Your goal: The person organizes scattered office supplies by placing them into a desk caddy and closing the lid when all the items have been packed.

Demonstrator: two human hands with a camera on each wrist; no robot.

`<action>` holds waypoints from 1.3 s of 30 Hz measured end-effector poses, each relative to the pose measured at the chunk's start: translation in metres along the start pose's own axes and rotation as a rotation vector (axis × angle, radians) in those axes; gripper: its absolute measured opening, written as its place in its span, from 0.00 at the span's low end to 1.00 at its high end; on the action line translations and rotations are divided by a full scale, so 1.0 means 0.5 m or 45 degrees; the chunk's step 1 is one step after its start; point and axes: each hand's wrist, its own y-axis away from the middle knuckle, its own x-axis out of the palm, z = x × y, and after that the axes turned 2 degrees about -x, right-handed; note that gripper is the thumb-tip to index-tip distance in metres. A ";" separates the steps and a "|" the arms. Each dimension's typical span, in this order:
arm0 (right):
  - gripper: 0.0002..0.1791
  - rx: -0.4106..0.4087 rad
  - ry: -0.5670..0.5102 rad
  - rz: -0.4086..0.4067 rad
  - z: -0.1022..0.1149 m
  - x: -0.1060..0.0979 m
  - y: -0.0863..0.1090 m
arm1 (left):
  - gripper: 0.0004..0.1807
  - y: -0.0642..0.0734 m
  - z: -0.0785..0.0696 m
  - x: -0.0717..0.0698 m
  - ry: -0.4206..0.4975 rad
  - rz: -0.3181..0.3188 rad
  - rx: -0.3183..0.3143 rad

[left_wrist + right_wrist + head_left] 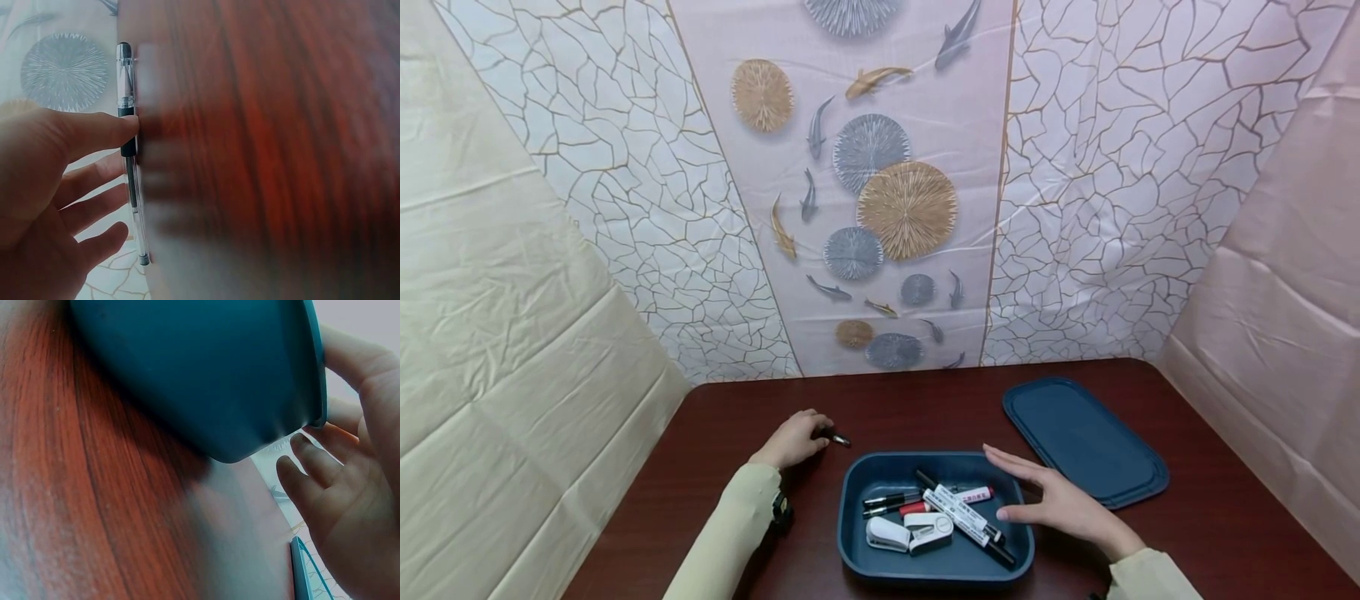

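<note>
A clear-barrelled gel pen with a black grip (127, 75) lies on the dark table, left of and behind a blue bin. My left hand (793, 440) reaches down over it, thumb against the pen's grip and fingers on the other side, pinching it. The blue bin (857, 558) stands at the front centre. Over its right rim spreads my right hand (1063, 506), fingers fairly straight, thumb above the inside and fingertips right at the rim. Inside lie white-and-black markers (958, 512), a red-capped marker (916, 507), black pens (887, 502) and two small white staplers (929, 530).
A blue lid (1086, 437) lies flat on the table (925, 408) at the right, behind my right hand. Patterned cloth (1075, 208) hangs beyond the table's back edge, and pale cloth (512, 375) walls in both sides.
</note>
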 end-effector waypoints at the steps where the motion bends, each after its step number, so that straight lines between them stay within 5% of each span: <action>1: 0.44 0.001 0.000 -0.001 0.000 0.000 0.000 | 0.14 -0.001 0.000 0.001 0.003 -0.001 0.002; 25: 0.44 0.014 -0.011 0.000 -0.002 0.000 0.001 | 0.03 -0.008 -0.006 0.004 -0.010 0.008 0.028; 39: 0.43 0.013 0.001 -0.006 -0.002 0.000 0.001 | 0.02 -0.011 0.005 -0.001 0.317 0.082 -0.115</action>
